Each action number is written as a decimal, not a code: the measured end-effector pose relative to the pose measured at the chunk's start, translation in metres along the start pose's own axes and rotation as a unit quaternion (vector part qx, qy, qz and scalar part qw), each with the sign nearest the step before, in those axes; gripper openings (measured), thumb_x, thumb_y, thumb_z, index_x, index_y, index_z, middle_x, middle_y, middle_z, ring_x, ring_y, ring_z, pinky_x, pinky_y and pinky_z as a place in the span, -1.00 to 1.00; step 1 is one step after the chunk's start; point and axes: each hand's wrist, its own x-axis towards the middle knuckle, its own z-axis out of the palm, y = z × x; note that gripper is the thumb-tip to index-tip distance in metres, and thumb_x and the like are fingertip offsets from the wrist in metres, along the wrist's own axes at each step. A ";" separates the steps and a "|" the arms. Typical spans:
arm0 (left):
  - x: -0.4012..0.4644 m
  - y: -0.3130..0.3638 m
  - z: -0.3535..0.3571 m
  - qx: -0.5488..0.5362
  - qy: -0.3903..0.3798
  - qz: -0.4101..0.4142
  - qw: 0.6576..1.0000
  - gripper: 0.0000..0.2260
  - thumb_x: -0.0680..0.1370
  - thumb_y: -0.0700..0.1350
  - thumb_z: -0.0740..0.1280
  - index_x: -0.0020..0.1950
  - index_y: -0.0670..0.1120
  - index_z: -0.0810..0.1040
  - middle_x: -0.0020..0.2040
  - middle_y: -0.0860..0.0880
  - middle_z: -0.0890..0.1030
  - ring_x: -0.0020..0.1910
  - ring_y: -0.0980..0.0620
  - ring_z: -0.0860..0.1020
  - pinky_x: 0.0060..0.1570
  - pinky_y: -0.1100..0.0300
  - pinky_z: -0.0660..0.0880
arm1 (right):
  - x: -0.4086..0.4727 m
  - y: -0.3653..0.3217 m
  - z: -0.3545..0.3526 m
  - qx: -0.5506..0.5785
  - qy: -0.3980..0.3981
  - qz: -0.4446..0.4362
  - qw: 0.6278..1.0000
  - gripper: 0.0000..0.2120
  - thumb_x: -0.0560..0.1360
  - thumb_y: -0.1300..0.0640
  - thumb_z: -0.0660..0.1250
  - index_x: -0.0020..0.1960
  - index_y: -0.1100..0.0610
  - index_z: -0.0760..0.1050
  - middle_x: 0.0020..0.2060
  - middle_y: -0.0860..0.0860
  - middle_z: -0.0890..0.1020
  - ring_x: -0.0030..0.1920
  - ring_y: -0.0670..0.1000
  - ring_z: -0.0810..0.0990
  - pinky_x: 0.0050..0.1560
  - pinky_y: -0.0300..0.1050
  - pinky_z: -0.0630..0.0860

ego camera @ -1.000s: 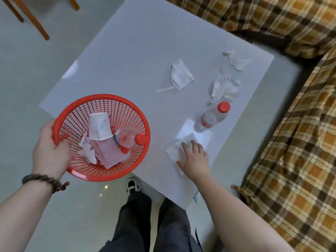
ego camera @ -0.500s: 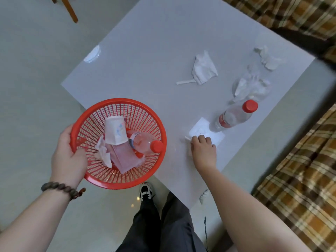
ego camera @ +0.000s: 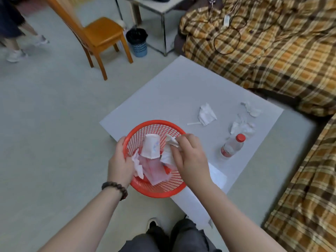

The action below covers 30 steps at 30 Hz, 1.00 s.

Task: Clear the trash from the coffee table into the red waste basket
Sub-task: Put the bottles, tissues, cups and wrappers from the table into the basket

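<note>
My left hand (ego camera: 121,163) grips the left rim of the red waste basket (ego camera: 160,190), held at the near corner of the grey coffee table (ego camera: 174,95). Inside it lie a paper cup (ego camera: 150,146), tissues and pink paper. My right hand (ego camera: 190,157) is over the basket, shut on a crumpled white tissue (ego camera: 170,142). On the table remain a plastic bottle with a red cap (ego camera: 232,147), a folded tissue (ego camera: 206,114) with a small white stick (ego camera: 193,123), two crumpled tissues (ego camera: 242,127) (ego camera: 252,109) and a flat white sheet (ego camera: 217,176).
A plaid-covered sofa (ego camera: 272,51) wraps around the far and right sides of the table. A wooden chair (ego camera: 100,35), a small blue bin (ego camera: 138,42) and another person's legs (ego camera: 14,39) are across the floor at the back left. My own legs (ego camera: 174,237) are below.
My right hand picked the tissue off the table's near edge and carried it left over the basket. The view has tilted up, showing the chair and sofa.
</note>
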 end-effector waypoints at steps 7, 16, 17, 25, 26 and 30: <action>-0.003 0.013 -0.014 -0.044 -0.018 0.048 0.998 -0.42 0.45 -0.35 0.12 0.39 0.12 0.31 0.04 0.13 0.52 -0.12 0.18 0.49 -0.21 0.42 0.34 | -0.004 -0.038 0.030 -0.071 -0.180 0.010 0.981 -0.59 0.48 -0.10 0.29 0.24 0.10 0.47 0.20 0.12 0.47 0.15 0.15 0.41 0.13 0.08 0.39; 0.007 0.001 -0.023 -0.075 -0.042 0.026 0.996 -0.48 0.49 -0.35 0.09 0.37 0.07 0.34 0.11 0.07 0.54 0.02 0.06 0.51 -0.10 0.30 0.39 | -0.020 -0.050 0.034 -0.128 -0.218 0.042 0.967 -0.32 0.47 -0.13 0.32 0.49 -0.05 0.10 0.47 0.09 0.20 0.43 0.14 0.18 0.38 0.11 0.22; 0.009 0.000 -0.022 -0.079 -0.052 0.023 0.995 -0.51 0.50 -0.34 0.09 0.36 0.07 0.35 0.11 0.05 0.55 0.02 0.05 0.52 -0.11 0.31 0.40 | -0.022 -0.050 0.033 -0.130 -0.216 0.054 0.966 -0.30 0.47 -0.14 0.32 0.50 -0.06 0.08 0.48 0.08 0.19 0.43 0.13 0.16 0.39 0.10 0.21; 0.012 0.007 -0.001 -0.073 -0.079 0.011 0.994 -0.59 0.57 -0.29 0.12 0.39 0.01 0.33 0.20 -0.05 0.54 0.13 -0.09 0.52 -0.04 0.14 0.46 | -0.027 -0.009 -0.013 -0.125 -0.118 0.124 0.977 -0.47 0.49 -0.06 0.29 0.43 -0.05 0.26 0.41 0.07 0.30 0.40 0.10 0.25 0.33 0.05 0.30; 0.011 0.008 0.003 -0.074 -0.080 0.007 0.994 -0.59 0.57 -0.28 0.12 0.38 0.01 0.33 0.20 -0.06 0.54 0.14 -0.10 0.51 -0.02 0.11 0.47 | -0.024 0.004 -0.024 -0.126 -0.107 0.141 0.976 -0.48 0.50 -0.06 0.29 0.42 -0.04 0.27 0.40 0.08 0.31 0.39 0.10 0.27 0.32 0.04 0.31; 0.007 0.012 0.025 -0.065 -0.073 -0.012 0.995 -0.60 0.56 -0.30 0.12 0.37 -0.01 0.33 0.19 -0.07 0.55 0.12 -0.12 0.52 -0.09 0.14 0.47 | -0.010 0.078 -0.064 -0.139 -0.097 0.213 0.962 -0.49 0.51 0.00 0.32 0.41 0.06 0.31 0.35 0.14 0.34 0.36 0.16 0.31 0.35 0.05 0.31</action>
